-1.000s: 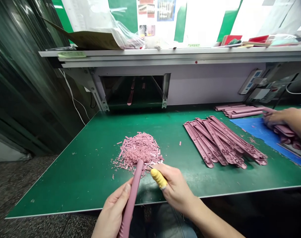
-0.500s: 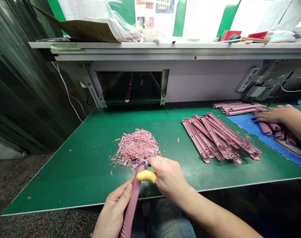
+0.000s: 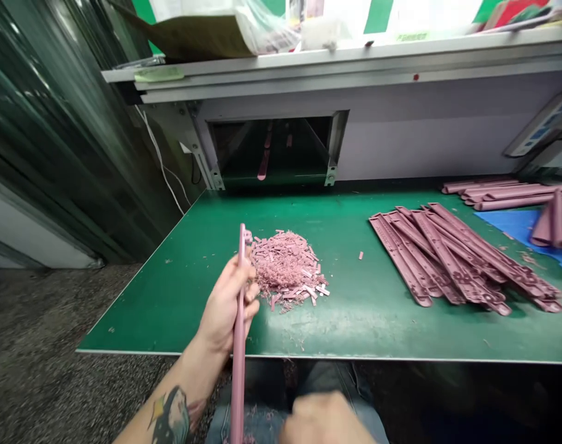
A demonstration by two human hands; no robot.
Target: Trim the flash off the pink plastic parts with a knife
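My left hand (image 3: 228,302) is wrapped round a long pink plastic strip (image 3: 238,345), which stands nearly upright in view, its top end beside a heap of pink scraps and shavings (image 3: 283,265) on the green table. Low in the view, over my lap, my right hand (image 3: 322,419) is smeared by motion, and its fingers and anything in them cannot be made out. To the right lies a pile of pink ribbed strips (image 3: 452,253).
More pink pieces (image 3: 516,190) and a blue sheet (image 3: 507,223) are at the far right of the green table (image 3: 161,308). A metal shelf (image 3: 309,65) crosses above a framed opening (image 3: 339,148) with pink strips inside.
My left hand has moved up with the strip, now turned edge-on. My right hand has left the strip's tip and dropped toward my lap. The view has swung left; the other person's hand is out of view.
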